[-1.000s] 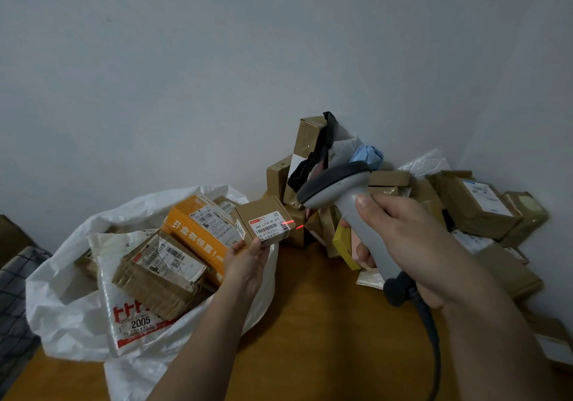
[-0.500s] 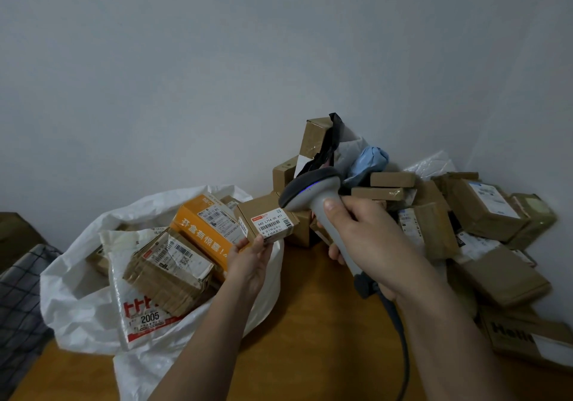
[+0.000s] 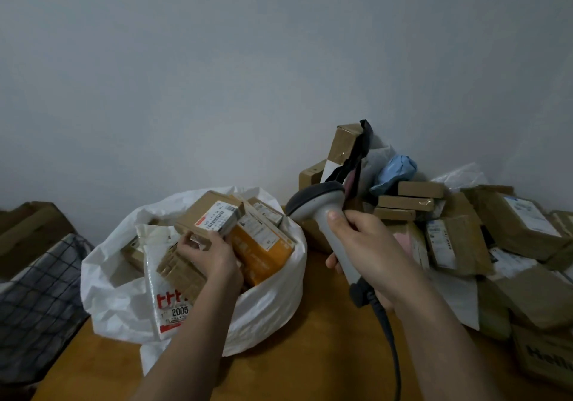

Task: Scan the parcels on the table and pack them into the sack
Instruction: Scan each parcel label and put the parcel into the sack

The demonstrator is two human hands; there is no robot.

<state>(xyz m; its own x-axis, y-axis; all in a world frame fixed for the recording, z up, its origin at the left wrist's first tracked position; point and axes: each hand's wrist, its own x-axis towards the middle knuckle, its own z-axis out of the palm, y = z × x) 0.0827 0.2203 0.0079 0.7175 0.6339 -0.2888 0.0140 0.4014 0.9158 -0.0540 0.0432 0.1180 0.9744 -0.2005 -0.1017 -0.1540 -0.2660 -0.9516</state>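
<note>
While sitting at the left of the wooden table (image 3: 310, 354), white woven plastic sack (image 3: 124, 292) already crowded with parcels, among them a white mailer with red print (image 3: 169, 301) and an orange carton (image 3: 263, 248). Left hand (image 3: 210, 255) grasping a small brown cardboard parcel with a white barcode label (image 3: 210, 217), holding it over the sack mouth, just above the packed boxes. Judged step: packing, scan apparently done. Right hand (image 3: 369, 251) clenching round the grey handheld barcode scanner (image 3: 325, 214), head pointing left, no beam visible. Heap of unscanned brown cardboard parcels (image 3: 465, 230) lying at the right. Next move calling for release into the sack, then picking from the heap.
</note>
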